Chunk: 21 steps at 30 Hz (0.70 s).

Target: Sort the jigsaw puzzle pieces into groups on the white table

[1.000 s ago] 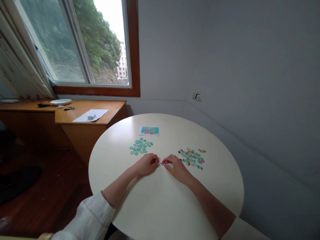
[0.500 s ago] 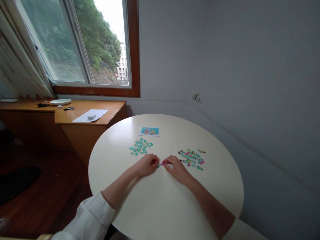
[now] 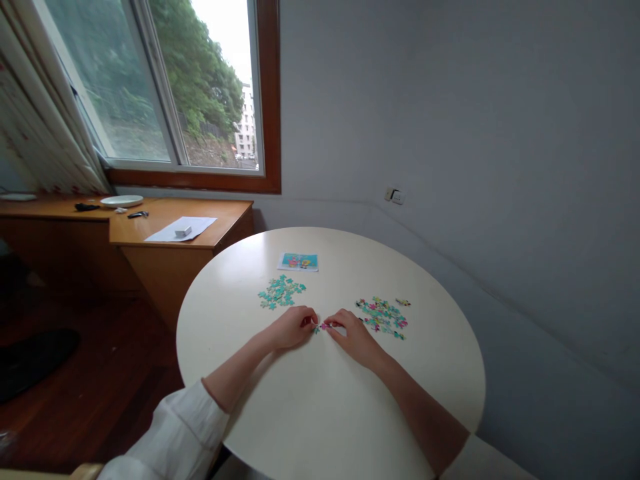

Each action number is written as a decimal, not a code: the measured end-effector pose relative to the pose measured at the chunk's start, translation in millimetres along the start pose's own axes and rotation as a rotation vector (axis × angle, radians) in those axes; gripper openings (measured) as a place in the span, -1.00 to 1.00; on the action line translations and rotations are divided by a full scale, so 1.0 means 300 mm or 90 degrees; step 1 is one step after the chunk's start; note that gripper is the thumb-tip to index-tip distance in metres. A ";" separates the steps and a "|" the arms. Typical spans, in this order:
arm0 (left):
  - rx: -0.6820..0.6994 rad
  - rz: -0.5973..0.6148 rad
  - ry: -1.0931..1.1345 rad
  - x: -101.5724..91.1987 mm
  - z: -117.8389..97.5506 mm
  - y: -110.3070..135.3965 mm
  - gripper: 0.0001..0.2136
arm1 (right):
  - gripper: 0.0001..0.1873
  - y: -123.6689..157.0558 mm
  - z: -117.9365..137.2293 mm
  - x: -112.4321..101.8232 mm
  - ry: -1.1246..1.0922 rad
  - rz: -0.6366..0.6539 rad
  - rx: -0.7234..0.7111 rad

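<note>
Both hands rest on a round cream table [image 3: 310, 413], fingertips meeting near its middle. My left hand [image 3: 291, 327] pinches a small teal puzzle piece [image 3: 316, 329]. My right hand [image 3: 353, 335] pinches a small pink puzzle piece [image 3: 324, 326], and the two pieces touch or nearly touch. A pile of teal puzzle pieces [image 3: 281, 292] lies just beyond my left hand. A pile of mixed teal, pink and yellow pieces [image 3: 383, 315] lies right beside my right hand. A small picture card [image 3: 299, 261] lies farther back.
A wooden desk [image 3: 150, 247] stands to the left under a window, carrying a sheet of paper [image 3: 183, 229], a white plate [image 3: 121, 201] and small dark items. A grey wall with a socket [image 3: 395, 195] runs behind the table. Dark wood floor lies at left.
Both hands stay pinched together at the same spot; only the camera view has shifted very slightly.
</note>
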<state>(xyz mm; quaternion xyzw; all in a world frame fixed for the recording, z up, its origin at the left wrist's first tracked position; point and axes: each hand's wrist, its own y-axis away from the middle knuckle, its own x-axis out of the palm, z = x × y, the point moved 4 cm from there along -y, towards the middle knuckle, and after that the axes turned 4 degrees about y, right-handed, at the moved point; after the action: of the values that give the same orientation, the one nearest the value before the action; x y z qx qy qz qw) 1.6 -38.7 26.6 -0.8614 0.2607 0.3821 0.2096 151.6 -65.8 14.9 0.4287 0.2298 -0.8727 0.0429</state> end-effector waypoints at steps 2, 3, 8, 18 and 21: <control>-0.004 -0.009 0.001 0.003 0.008 0.000 -0.80 | -0.91 0.000 0.002 0.000 -0.002 0.001 -0.004; -0.006 -0.011 0.003 0.004 0.011 0.000 -0.80 | -0.92 0.000 0.003 -0.001 -0.003 0.000 -0.006; -0.018 -0.018 0.015 -0.004 0.004 0.003 -0.80 | -0.92 0.001 0.007 -0.005 -0.009 -0.001 -0.004; -0.015 -0.032 0.039 -0.005 0.009 0.001 -0.81 | -0.83 0.006 0.008 -0.011 -0.036 0.019 0.021; -0.016 -0.033 0.051 -0.003 0.014 0.001 -0.81 | -0.83 0.006 0.012 -0.016 -0.043 0.020 0.024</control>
<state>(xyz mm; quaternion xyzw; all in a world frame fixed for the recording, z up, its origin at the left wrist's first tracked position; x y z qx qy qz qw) -1.5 -36.5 24.7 -0.8851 0.2412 0.3453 0.1980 152.4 -69.7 19.7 0.4032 0.2049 -0.8901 0.0561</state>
